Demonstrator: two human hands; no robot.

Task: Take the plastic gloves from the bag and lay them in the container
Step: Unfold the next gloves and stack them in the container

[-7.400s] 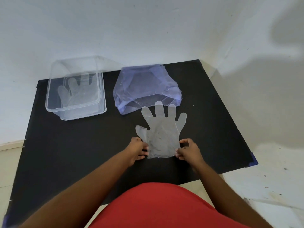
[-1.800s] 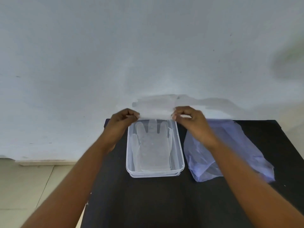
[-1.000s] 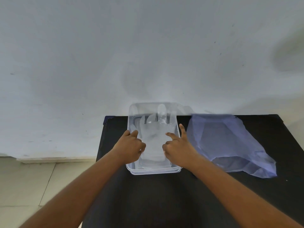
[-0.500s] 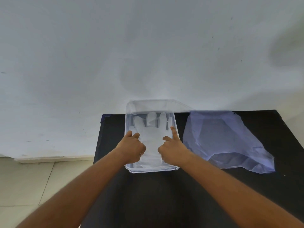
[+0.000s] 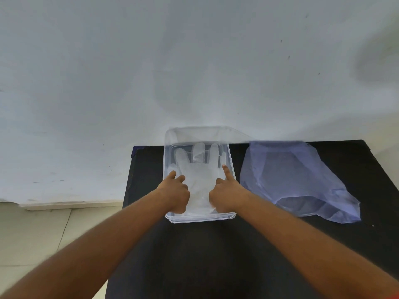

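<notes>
A clear plastic glove [image 5: 199, 175] lies flat in the transparent rectangular container [image 5: 200, 220], fingers pointing away from me. At least one more glove seems to lie beneath it. My left hand [image 5: 174, 192] rests inside the container with curled fingers on the glove's left edge. My right hand [image 5: 224, 195] holds the glove's right edge, its index finger stretched forward along the container's right wall. The bluish translucent bag [image 5: 291, 180] lies slack to the right of the container, its mouth toward me.
Container and bag sit on a black tabletop [image 5: 194, 255] pushed against a white wall [image 5: 194, 72]. The table's left edge drops to a pale tiled floor [image 5: 43, 229].
Both hands carried the glove from the table's middle to the container and lowered it flat inside. In the last half second they have barely moved; the right index finger slid slightly forward.
</notes>
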